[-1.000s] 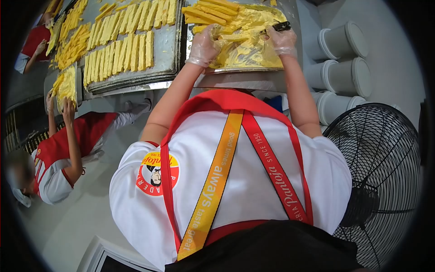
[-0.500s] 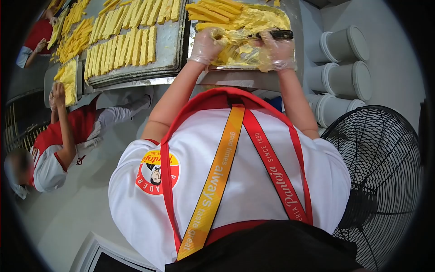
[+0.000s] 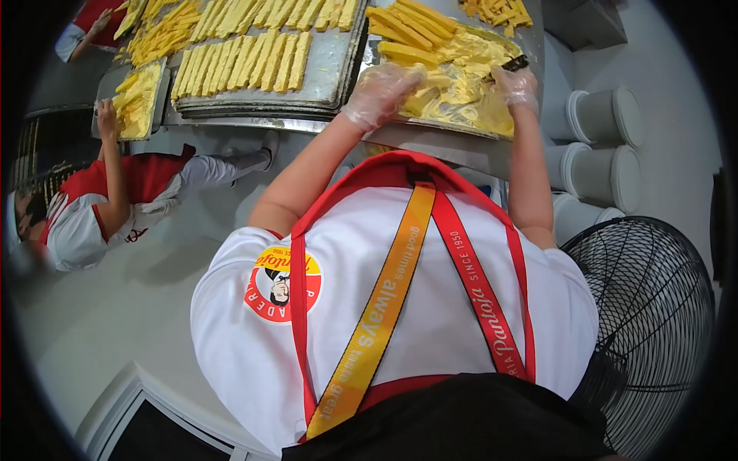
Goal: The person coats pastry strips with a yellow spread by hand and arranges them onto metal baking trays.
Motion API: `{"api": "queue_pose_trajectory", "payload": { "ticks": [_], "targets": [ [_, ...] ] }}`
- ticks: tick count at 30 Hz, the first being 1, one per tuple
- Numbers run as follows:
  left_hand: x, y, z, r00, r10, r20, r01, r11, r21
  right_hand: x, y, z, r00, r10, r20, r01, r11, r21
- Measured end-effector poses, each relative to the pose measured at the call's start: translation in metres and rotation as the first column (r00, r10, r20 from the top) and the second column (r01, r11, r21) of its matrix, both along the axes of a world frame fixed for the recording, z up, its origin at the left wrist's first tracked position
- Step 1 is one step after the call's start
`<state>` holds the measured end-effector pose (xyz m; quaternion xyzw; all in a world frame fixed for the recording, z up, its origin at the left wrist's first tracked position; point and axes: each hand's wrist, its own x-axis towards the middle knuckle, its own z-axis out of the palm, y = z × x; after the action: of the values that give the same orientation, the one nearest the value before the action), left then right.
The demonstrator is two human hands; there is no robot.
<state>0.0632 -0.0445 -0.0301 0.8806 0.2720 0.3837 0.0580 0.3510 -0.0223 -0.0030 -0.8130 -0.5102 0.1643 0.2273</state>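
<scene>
My left hand (image 3: 382, 94), in a clear plastic glove, is closed on a cream-smeared yellow stick (image 3: 421, 91) at the left side of a tray. My gloved right hand (image 3: 516, 86) grips a black-handled tool (image 3: 516, 64) at the tray's right side; the tool's far end is hard to make out. Yellow cream (image 3: 469, 58) covers much of that tray. Uncoated yellow sticks (image 3: 411, 23) lie piled at its upper left. To the left, coated sticks (image 3: 242, 63) stand in two rows on a stacked metal tray (image 3: 327, 77).
A co-worker (image 3: 127, 180) at the left reaches over a smaller tray of cream (image 3: 141, 104). Another person's arm (image 3: 88, 34) shows at the upper left. White buckets (image 3: 607, 117) stand at the right, above a large black fan (image 3: 642, 307). More yellow pieces (image 3: 496, 11) lie beyond my tray.
The view has shifted, so the trays sit further right. My right hand has moved from over the cream towards the tray's right edge with the tool. My left hand stays at the tray's left side.
</scene>
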Motion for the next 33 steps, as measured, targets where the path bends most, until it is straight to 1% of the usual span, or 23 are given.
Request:
{"api": "queue_pose_trajectory", "payload": {
  "ticks": [1,3,4,5,7,10,13,14,15,17,18,20,21,22,23,25,26,27,28,30,31,32,33],
  "targets": [
    [-0.007,-0.007,0.012,0.995,0.092,0.030,-0.093,0.995,0.032,0.002,0.000,-0.003,0.998,-0.014,0.064,0.013,1.000,0.002],
    [-0.032,-0.021,0.026,0.959,0.264,0.105,-0.273,0.958,0.087,0.006,-0.004,-0.009,0.998,0.030,0.055,-0.031,0.999,0.033],
    [-0.046,-0.028,0.027,0.906,0.412,0.099,-0.404,0.910,-0.093,0.006,-0.007,-0.010,0.998,0.047,0.048,-0.049,0.998,0.045],
    [-0.062,-0.034,0.027,0.834,0.548,0.067,-0.514,0.815,-0.268,0.005,-0.010,-0.009,0.999,0.031,0.036,-0.033,0.998,0.054],
    [-0.092,-0.041,0.039,0.745,0.664,0.064,-0.661,0.748,-0.065,0.003,-0.015,-0.005,1.000,0.000,0.012,-0.001,0.997,0.071],
    [-0.116,-0.036,0.013,0.649,0.760,-0.030,-0.759,0.646,-0.078,0.006,-0.008,-0.022,0.991,-0.013,0.135,0.005,0.999,0.053],
    [-0.118,-0.028,-0.007,0.668,0.738,-0.091,-0.736,0.639,-0.221,-0.021,-0.016,-0.014,0.991,0.120,0.066,-0.130,0.975,0.180],
    [-0.120,-0.027,-0.013,0.653,0.746,-0.131,-0.756,0.632,-0.173,-0.035,-0.024,-0.007,0.983,0.181,0.035,-0.184,0.955,0.231],
    [-0.120,-0.027,-0.013,0.618,0.763,-0.190,-0.786,0.605,-0.128,-0.052,-0.032,0.001,0.953,0.296,-0.059,-0.271,0.927,0.260],
    [-0.117,-0.027,-0.011,0.537,0.788,-0.300,-0.831,0.555,-0.029,-0.072,-0.044,0.011,0.831,0.505,-0.231,-0.417,0.842,0.343],
    [-0.116,-0.027,-0.006,0.513,0.790,-0.335,-0.839,0.544,-0.003,-0.064,-0.041,-0.003,0.813,0.539,-0.218,-0.462,0.827,0.322],
    [-0.112,-0.028,0.009,0.519,0.818,-0.248,-0.824,0.556,0.111,-0.029,-0.013,-0.044,0.773,0.604,-0.196,-0.546,0.790,0.279],
    [-0.108,-0.030,0.020,0.521,0.830,-0.200,-0.817,0.553,0.164,-0.002,0.009,-0.050,0.877,0.477,-0.047,-0.470,0.876,0.111],
    [-0.094,-0.032,0.044,0.559,0.821,-0.114,-0.811,0.571,0.129,0.015,0.016,-0.051,0.927,0.374,0.041,-0.376,0.922,0.089],
    [-0.082,-0.030,0.046,0.634,0.768,-0.089,-0.766,0.640,0.068,0.032,0.022,-0.053,0.957,0.264,0.121,-0.273,0.959,0.070],
    [-0.062,-0.011,0.043,0.761,0.649,-0.018,-0.649,0.760,-0.039,0.038,0.025,-0.026,0.993,0.085,0.082,-0.106,0.949,0.298],
    [-0.050,0.001,0.035,0.822,0.569,-0.007,-0.569,0.822,-0.003,0.022,0.022,-0.016,0.951,0.101,0.292,-0.157,0.972,0.174],
    [-0.038,0.014,0.024,0.876,0.482,0.002,-0.482,0.876,0.035,0.008,0.019,-0.024,0.940,0.212,0.267,-0.296,0.895,0.332],
    [-0.028,0.023,0.014,0.906,0.424,-0.007,-0.423,0.902,-0.084,-0.004,0.016,-0.032,0.910,0.322,0.261,-0.412,0.773,0.483],
    [-0.010,0.034,0.000,0.912,0.410,0.007,-0.408,0.910,-0.067,-0.022,0.016,-0.025,0.851,0.492,0.184,-0.525,0.795,0.303],
    [-0.004,0.034,-0.004,0.916,0.402,0.012,-0.400,0.914,-0.060,-0.021,0.015,-0.025,0.867,0.481,0.129,-0.497,0.824,0.273],
    [-0.001,0.036,-0.008,0.898,0.429,-0.097,-0.439,0.884,-0.159,-0.019,0.015,-0.025,0.882,0.465,0.076,-0.468,0.850,0.240],
    [0.000,0.037,-0.010,0.904,0.414,-0.103,-0.426,0.893,-0.145,-0.014,0.018,-0.025,0.934,0.356,0.022,-0.348,0.900,0.263]
  ]
}}
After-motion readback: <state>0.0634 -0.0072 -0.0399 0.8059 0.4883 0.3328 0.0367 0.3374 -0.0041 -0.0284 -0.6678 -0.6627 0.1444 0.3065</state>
